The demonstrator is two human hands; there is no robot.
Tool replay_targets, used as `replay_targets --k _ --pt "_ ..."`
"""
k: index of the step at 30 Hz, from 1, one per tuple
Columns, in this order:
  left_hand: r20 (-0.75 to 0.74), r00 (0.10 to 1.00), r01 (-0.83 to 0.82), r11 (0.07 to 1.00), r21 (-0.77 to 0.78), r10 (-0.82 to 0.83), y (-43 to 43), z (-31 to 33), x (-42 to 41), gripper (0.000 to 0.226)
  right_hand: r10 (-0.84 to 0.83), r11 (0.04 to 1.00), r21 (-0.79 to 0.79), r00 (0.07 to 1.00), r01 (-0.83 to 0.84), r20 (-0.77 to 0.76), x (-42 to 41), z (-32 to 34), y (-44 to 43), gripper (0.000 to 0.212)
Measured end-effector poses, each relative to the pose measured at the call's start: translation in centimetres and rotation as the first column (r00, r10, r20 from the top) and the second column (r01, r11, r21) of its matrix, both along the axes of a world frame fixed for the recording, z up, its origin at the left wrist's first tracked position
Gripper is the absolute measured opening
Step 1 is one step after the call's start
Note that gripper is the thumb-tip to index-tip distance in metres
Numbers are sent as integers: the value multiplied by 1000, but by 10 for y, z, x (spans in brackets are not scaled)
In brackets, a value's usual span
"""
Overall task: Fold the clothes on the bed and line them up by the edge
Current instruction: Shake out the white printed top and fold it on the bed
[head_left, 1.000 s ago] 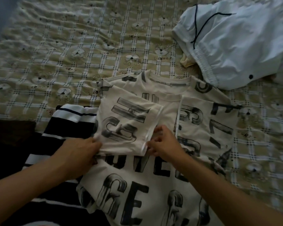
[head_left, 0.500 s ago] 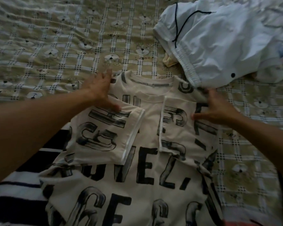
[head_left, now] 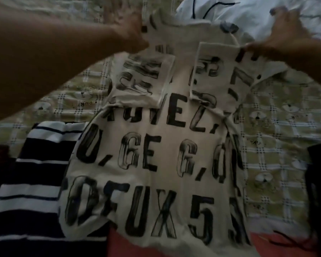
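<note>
1. A cream T-shirt [head_left: 156, 164] printed with large black letters is seen spread lengthwise on the bed [head_left: 285, 130], its hem nearest the camera and its collar farthest away.
2. Both short sleeves are shown folded inward over the chest, with a strip of the printed cloth left bare between them.
3. The shoulder on the person's left is gripped by the left hand [head_left: 130, 32], fingers curled into the cloth (the hand is smeared by motion blur).
4. The opposite shoulder is held by the right hand [head_left: 283, 32], the thumb pinched against the fabric's edge and the fingers spread above it.
5. A dark-and-white striped garment [head_left: 35, 173] is pictured just beside the T-shirt on the left, partly overlapped by its side.
6. A crumpled white garment [head_left: 248, 13] with a dark drawstring is seen beyond the collar, behind the right hand.
7. The bed is covered by a checked sheet dotted with small bear motifs.
</note>
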State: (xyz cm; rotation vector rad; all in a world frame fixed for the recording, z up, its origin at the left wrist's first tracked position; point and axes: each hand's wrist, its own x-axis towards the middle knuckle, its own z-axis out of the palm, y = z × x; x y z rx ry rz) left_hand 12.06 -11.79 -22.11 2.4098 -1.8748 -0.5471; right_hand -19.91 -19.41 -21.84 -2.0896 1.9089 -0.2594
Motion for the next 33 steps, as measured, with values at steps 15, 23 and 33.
replay_targets --k 15,23,33 --pt "-429 657 -513 784 350 621 378 -64 19 17 -447 564 822 866 81 222 -96 -92 378 68" --pt "-693 355 -616 714 332 628 395 -26 32 18 -597 536 835 755 125 270 -124 -70 393 55" --pt "-469 612 -286 731 619 637 423 -26 63 29 -526 594 775 833 216 171 -132 -63 389 9"
